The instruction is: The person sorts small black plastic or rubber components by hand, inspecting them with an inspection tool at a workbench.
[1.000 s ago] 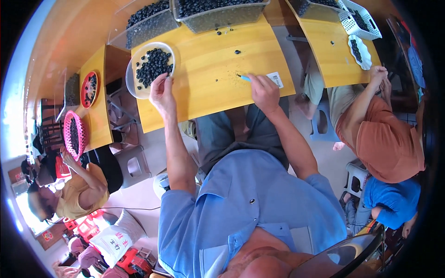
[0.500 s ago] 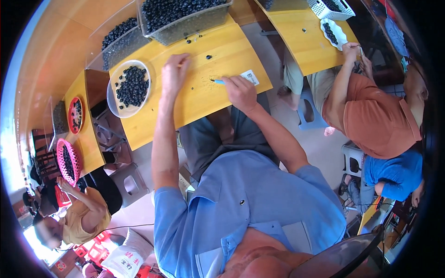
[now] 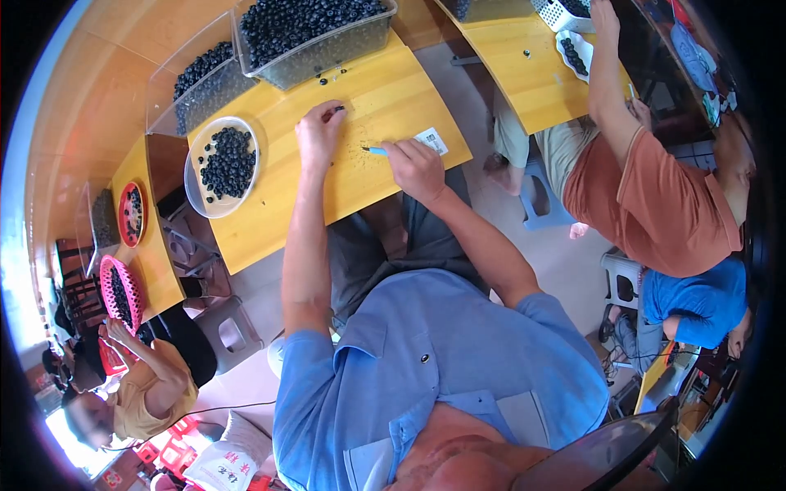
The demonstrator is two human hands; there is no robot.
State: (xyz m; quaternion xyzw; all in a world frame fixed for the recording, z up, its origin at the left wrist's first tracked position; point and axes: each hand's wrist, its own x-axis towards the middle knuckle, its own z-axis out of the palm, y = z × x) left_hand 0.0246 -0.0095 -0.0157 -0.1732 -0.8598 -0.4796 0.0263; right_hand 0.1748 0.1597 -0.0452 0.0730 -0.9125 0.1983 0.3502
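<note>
My left hand [image 3: 318, 137] is closed above the yellow wooden table [image 3: 385, 182], pinching a small dark bead [image 3: 340, 108] between thumb and fingertips. To its right, my right hand [image 3: 416, 168] is wrapped round a small blue-handled tool [image 3: 377, 150], whose thin dark tip points left toward the other hand. Fine crumbs [image 3: 357, 144] are scattered on the wood beside the tip. A round clear bowl [image 3: 193, 182] holding many dark beads [image 3: 228, 164] stands left of my left hand. A few loose pieces lie by the large bin's front.
A large clear bin [image 3: 327, 51] and another clear bin [image 3: 162, 102], both with dark beads, stand at the table's back. A white printed card [image 3: 430, 141] lies near the right edge. Co-workers sit at side tables, right and left, with a white dish [image 3: 565, 41] and pink basket [image 3: 106, 282].
My left hand has moved from empty to pinching a dark bead, which earlier lay on the table. My right hand has shifted slightly left with the tool. The right-hand co-worker's arm has reached farther forward.
</note>
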